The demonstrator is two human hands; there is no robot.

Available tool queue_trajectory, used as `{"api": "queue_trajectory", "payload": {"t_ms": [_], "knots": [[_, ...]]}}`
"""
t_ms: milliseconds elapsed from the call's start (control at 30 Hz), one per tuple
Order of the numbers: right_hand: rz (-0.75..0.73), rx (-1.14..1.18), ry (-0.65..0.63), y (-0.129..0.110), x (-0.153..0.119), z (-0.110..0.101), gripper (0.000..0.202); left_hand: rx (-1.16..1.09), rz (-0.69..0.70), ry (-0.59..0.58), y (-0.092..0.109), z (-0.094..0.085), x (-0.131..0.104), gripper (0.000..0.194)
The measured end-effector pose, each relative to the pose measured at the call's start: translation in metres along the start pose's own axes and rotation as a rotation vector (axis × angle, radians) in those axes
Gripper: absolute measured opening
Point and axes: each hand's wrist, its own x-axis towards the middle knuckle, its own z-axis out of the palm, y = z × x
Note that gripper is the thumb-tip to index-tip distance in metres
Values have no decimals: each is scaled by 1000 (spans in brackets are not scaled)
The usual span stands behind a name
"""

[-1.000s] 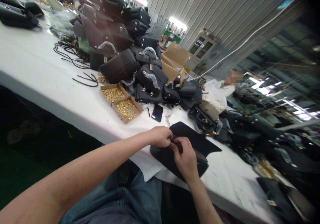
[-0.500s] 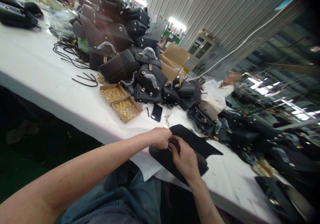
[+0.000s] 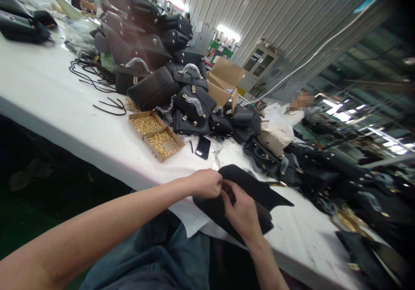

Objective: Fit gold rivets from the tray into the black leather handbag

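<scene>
A black bag [image 3: 215, 214] with its flap spread out lies at the table's front edge, right before me. My left hand [image 3: 207, 183] is closed in a fist over its upper left part. Close against it, my right hand [image 3: 241, 210] has curled fingers, thumb and fingertips meeting beside the left fist. Whatever is pinched between the two hands is hidden by the fingers. Past the bag lies a dark phone [image 3: 202, 147]. Left of that, a two-part cardboard tray [image 3: 161, 155] holds many small gold metal fittings.
Black handbags [image 3: 194, 108] with wrapped handles pile up behind the tray, beside an open cardboard box [image 3: 225, 76]. Black cords [image 3: 110, 107] lie on the white-covered table [image 3: 65, 89]. More black bags [image 3: 356, 186] crowd the right. A person [image 3: 296, 108] is in the background.
Both hands stay together at the same spot on the bag, shifting only slightly. The bag's flap reaches a little farther right in view.
</scene>
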Motion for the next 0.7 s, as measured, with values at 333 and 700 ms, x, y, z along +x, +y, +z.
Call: {"api": "queue_trajectory", "payload": {"t_ms": [333,700], "knots": [[149,20,-51,-10,1,-15,29,63,35,104,11,13,-28,39],[-139,66,-47,-22,11,-20,14,-147,-126,292,8,21,-64,63]]}}
